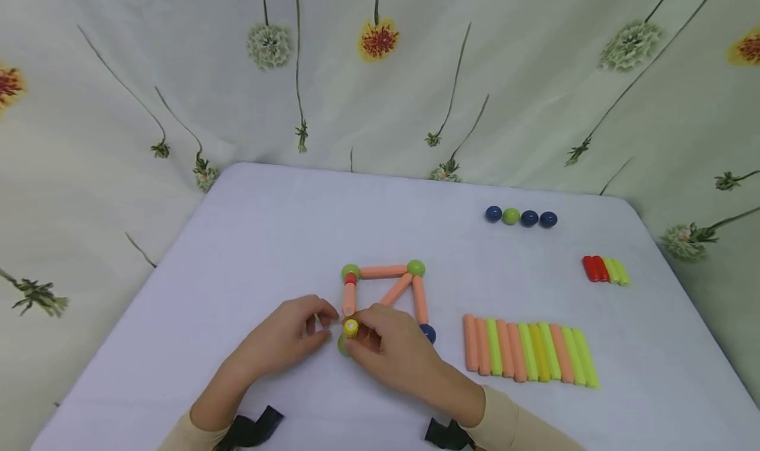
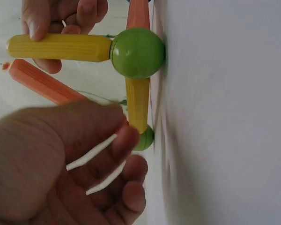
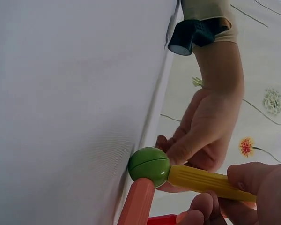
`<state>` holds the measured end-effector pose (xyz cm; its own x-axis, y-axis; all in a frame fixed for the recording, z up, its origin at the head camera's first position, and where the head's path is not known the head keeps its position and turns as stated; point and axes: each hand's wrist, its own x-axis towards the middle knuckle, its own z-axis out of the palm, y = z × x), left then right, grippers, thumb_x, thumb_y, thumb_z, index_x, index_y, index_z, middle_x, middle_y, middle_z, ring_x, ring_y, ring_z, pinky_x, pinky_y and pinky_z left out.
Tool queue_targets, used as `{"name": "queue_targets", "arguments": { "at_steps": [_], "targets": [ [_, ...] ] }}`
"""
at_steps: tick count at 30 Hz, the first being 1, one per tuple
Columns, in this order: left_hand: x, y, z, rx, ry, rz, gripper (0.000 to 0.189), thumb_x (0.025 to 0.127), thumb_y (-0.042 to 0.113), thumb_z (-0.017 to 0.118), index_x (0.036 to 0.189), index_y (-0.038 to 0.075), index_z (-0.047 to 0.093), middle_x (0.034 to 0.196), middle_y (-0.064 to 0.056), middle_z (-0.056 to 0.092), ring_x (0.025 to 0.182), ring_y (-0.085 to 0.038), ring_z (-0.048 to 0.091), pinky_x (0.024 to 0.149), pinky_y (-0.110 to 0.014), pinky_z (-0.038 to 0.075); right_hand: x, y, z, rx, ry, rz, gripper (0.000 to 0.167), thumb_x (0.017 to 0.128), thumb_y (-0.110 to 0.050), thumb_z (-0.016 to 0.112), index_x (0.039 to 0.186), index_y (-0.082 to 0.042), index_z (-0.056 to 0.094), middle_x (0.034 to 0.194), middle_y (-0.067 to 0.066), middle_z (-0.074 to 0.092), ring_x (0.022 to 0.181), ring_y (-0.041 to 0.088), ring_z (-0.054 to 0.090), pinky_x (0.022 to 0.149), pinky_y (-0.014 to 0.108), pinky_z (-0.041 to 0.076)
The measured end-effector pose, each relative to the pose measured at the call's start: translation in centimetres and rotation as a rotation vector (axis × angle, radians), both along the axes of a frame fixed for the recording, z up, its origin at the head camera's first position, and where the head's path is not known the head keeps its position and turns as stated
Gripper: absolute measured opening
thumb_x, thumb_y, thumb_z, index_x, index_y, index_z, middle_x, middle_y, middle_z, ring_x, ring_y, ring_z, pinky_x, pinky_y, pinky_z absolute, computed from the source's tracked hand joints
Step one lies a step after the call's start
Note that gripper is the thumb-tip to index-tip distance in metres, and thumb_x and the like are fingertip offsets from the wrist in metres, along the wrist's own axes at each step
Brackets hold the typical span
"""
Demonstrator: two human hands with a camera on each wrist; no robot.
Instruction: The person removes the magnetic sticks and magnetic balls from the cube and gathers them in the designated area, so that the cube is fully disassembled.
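Observation:
My right hand (image 1: 398, 349) pinches a yellow rod (image 2: 61, 48) between thumb and fingers. That rod stands up from a green ball (image 2: 138, 52) at the near left corner of a rod-and-ball frame. My left hand (image 1: 291, 335) is just left of this corner, fingers loosely bent and holding nothing. Another yellow rod (image 2: 138, 103) runs along the table from the ball to a far green ball (image 1: 351, 271). An orange rod (image 1: 349, 297) with a red end rises from that far corner. Orange rods (image 1: 382, 271) form other sides and a diagonal; a blue ball (image 1: 427, 333) marks the near right corner.
Right of the frame lies a row of orange, green and yellow rods (image 1: 516, 349). Short red and green rods (image 1: 605, 270) lie farther right. Several blue balls (image 1: 530, 218) and a green one (image 1: 511, 216) line up near the back edge of the white-covered table (image 1: 285, 227).

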<state>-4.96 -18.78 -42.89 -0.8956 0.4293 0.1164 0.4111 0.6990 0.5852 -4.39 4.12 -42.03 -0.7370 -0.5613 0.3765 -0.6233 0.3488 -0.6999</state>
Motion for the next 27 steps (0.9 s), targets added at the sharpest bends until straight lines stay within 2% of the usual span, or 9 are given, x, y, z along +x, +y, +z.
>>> {"name": "queue_targets", "arguments": {
  "at_steps": [3, 5, 8, 10, 12, 15, 19, 23, 27],
  "targets": [
    [-2.6, 0.2, 0.9, -0.133, 0.129, 0.053, 0.033, 0.086, 0.001, 0.071, 0.116, 0.010, 0.063, 0.101, -0.001, 0.062, 0.087, -0.017, 0.059, 0.074, -0.032, 0.050, -0.2, 0.8, -0.2, -0.016, 0.031, 0.012, 0.012, 0.088, -0.017, 0.073, 0.099, -0.018, 0.068, 0.076, -0.011, 0.052, 0.065, 0.006, 0.049, 0.055, 0.016, 0.041],
    [-4.7, 0.5, 1.1, -0.203, 0.184, 0.028, 0.041, 0.086, 0.001, 0.071, 0.124, 0.011, 0.061, 0.110, -0.004, 0.061, 0.097, -0.021, 0.059, 0.082, -0.037, 0.050, -0.3, 1.1, -0.3, -0.018, 0.022, 0.008, 0.015, 0.087, -0.017, 0.074, 0.102, -0.016, 0.069, 0.078, -0.010, 0.053, 0.066, 0.007, 0.050, 0.056, 0.017, 0.041],
    [-7.3, 0.6, 0.7, -0.199, 0.152, -0.107, 0.047, 0.086, 0.002, 0.072, 0.129, 0.014, 0.059, 0.121, -0.003, 0.058, 0.111, -0.023, 0.055, 0.092, -0.041, 0.047, -0.2, 1.2, -0.6, 0.010, 0.009, 0.000, 0.016, 0.087, -0.017, 0.074, 0.102, -0.016, 0.069, 0.081, -0.006, 0.055, 0.068, 0.008, 0.050, 0.057, 0.016, 0.041],
    [-8.4, 0.5, 0.3, -0.169, 0.102, -0.187, 0.045, 0.086, 0.003, 0.073, 0.127, 0.016, 0.061, 0.124, 0.001, 0.057, 0.115, -0.020, 0.053, 0.095, -0.040, 0.046, -0.1, 1.1, -0.7, 0.025, 0.004, 0.000, 0.017, 0.087, -0.018, 0.074, 0.103, -0.016, 0.069, 0.086, -0.005, 0.056, 0.070, 0.008, 0.050, 0.058, 0.016, 0.040],
    [-9.1, 0.4, 0.0, -0.129, 0.063, -0.229, 0.041, 0.087, 0.004, 0.072, 0.125, 0.017, 0.062, 0.125, 0.004, 0.057, 0.116, -0.017, 0.052, 0.096, -0.039, 0.045, -0.1, 0.9, -0.8, 0.033, 0.016, 0.008, 0.017, 0.087, -0.018, 0.074, 0.103, -0.016, 0.069, 0.089, -0.004, 0.057, 0.071, 0.008, 0.050, 0.060, 0.015, 0.041],
    [-9.1, -0.1, -0.2, -0.102, 0.065, -0.216, 0.037, 0.088, 0.003, 0.070, 0.121, 0.018, 0.063, 0.121, 0.007, 0.060, 0.112, -0.015, 0.054, 0.095, -0.037, 0.046, 0.0, 0.3, -0.9, 0.033, 0.051, 0.031, 0.019, 0.088, -0.019, 0.074, 0.106, -0.015, 0.069, 0.092, -0.008, 0.056, 0.072, 0.006, 0.051, 0.061, 0.012, 0.041],
    [-9.0, -0.7, 0.2, -0.127, 0.102, -0.169, 0.031, 0.089, 0.003, 0.069, 0.115, 0.020, 0.065, 0.112, 0.010, 0.062, 0.105, -0.015, 0.057, 0.092, -0.038, 0.046, -0.1, 0.0, -0.9, 0.044, 0.095, 0.046, 0.021, 0.088, -0.019, 0.074, 0.107, -0.014, 0.069, 0.090, -0.012, 0.056, 0.072, 0.006, 0.052, 0.061, 0.011, 0.040],
    [-8.7, -1.8, 0.2, -0.179, 0.119, -0.090, 0.028, 0.085, 0.007, 0.072, 0.108, 0.022, 0.066, 0.106, 0.010, 0.063, 0.102, -0.017, 0.057, 0.090, -0.039, 0.047, -0.3, -0.1, -0.6, 0.051, 0.066, 0.040, 0.021, 0.087, -0.018, 0.075, 0.106, -0.012, 0.067, 0.085, -0.008, 0.055, 0.070, 0.010, 0.052, 0.061, 0.013, 0.040],
    [-7.5, -3.1, 0.1, -0.240, 0.109, 0.012, 0.026, 0.081, 0.011, 0.075, 0.104, 0.020, 0.066, 0.101, 0.007, 0.063, 0.097, -0.018, 0.057, 0.086, -0.039, 0.049, -0.7, 0.1, -0.3, 0.084, 0.017, 0.015, 0.022, 0.088, -0.015, 0.073, 0.108, -0.011, 0.065, 0.084, -0.007, 0.053, 0.071, 0.012, 0.052, 0.060, 0.017, 0.041]
  ]
}}
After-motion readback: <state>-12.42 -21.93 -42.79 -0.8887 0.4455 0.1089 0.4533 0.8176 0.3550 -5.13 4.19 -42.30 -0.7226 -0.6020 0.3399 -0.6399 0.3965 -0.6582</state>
